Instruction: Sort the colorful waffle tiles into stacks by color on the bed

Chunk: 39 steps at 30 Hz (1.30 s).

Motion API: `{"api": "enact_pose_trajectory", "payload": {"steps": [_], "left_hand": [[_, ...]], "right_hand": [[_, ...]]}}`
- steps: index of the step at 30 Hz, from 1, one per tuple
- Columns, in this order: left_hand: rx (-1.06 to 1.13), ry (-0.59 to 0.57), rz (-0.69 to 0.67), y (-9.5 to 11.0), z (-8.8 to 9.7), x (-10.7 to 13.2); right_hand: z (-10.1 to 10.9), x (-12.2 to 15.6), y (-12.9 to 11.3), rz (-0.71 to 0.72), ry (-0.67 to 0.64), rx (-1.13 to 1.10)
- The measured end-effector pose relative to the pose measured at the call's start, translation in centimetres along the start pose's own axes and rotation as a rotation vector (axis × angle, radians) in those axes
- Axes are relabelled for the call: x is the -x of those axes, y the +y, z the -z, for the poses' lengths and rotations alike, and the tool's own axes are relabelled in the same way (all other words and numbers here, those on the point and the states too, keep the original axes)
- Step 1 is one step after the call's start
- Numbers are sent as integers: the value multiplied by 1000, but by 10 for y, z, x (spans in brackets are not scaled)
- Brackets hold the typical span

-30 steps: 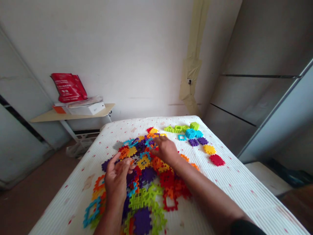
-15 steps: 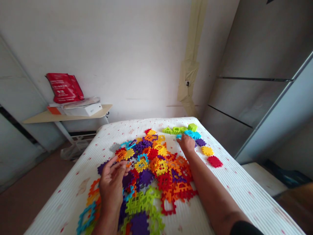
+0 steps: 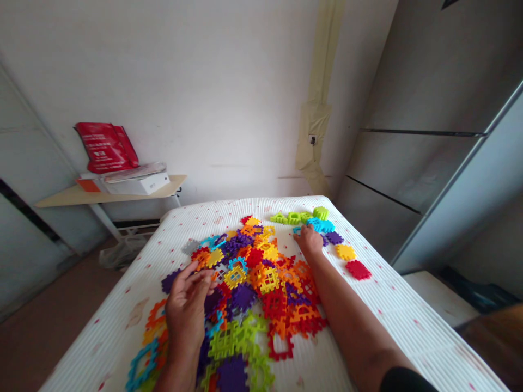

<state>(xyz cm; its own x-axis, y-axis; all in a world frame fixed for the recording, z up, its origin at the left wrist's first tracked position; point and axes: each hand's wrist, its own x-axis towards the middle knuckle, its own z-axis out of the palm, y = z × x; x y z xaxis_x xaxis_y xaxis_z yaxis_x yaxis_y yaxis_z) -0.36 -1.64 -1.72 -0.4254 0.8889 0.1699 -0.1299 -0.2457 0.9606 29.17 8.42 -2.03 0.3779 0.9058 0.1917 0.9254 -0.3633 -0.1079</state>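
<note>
My left hand (image 3: 188, 296) hovers over the left side of a heap of plastic interlocking building pieces (image 3: 243, 296), its fingers curved and apart, with nothing seen held. An orange piece shows just by its fingertips. At the far right, my right hand (image 3: 309, 239) reaches down with its fingers bent around the edge of a light-blue piece (image 3: 297, 230); most of the fingers are hidden behind the hand. Beside it lie a light-blue group (image 3: 321, 225) and a purple piece (image 3: 334, 238). Behind are green pieces (image 3: 293, 218) in a row and a green stack (image 3: 321, 213).
A yellow piece (image 3: 345, 252) and a red piece (image 3: 358, 270) lie along the right side of the white spotted table cover (image 3: 134, 283). To the left, a small shelf table (image 3: 61, 197) carries a white box (image 3: 149, 183) and a red bag (image 3: 105, 148). A grey cabinet (image 3: 392, 169) stands right.
My right hand has shifted slightly beside the light-blue pieces. My left hand stays about where it was, and the heap looks the same.
</note>
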Motion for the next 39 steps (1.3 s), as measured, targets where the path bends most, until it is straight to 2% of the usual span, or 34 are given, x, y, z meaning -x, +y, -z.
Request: {"api": "enact_pose_trajectory", "payload": {"steps": [9, 15, 18, 22, 24, 26, 30, 33, 36, 39], "left_hand": [[-6, 2, 6, 2, 0, 2], [-86, 46, -38, 11, 3, 1], [-328, 47, -144, 26, 7, -11], [-876, -142, -340, 42, 3, -44], [-1095, -231, -321, 43, -6, -63], [-1169, -259, -290, 37, -18, -81], [-1261, -258, -204, 15, -39, -102], [-1284, -235, -135, 4, -45, -108], [-1230, -220, -117, 5, -42, -107], [-1097, -212, -133, 16, -37, -101]], "right_hand": [[0, -1, -1, -17, -16, -25], [10, 4, -6, 76, 91, -46], [16, 8, -12, 173, 140, -63], [22, 11, -18, 231, 188, -102], [25, 11, -18, 240, 202, -128], [29, 11, -17, 241, 207, -154], [38, 12, -16, 254, 227, -206], [43, 12, -16, 271, 257, -251], [45, 12, -16, 286, 283, -296], [47, 10, -15, 312, 268, -352]]}}
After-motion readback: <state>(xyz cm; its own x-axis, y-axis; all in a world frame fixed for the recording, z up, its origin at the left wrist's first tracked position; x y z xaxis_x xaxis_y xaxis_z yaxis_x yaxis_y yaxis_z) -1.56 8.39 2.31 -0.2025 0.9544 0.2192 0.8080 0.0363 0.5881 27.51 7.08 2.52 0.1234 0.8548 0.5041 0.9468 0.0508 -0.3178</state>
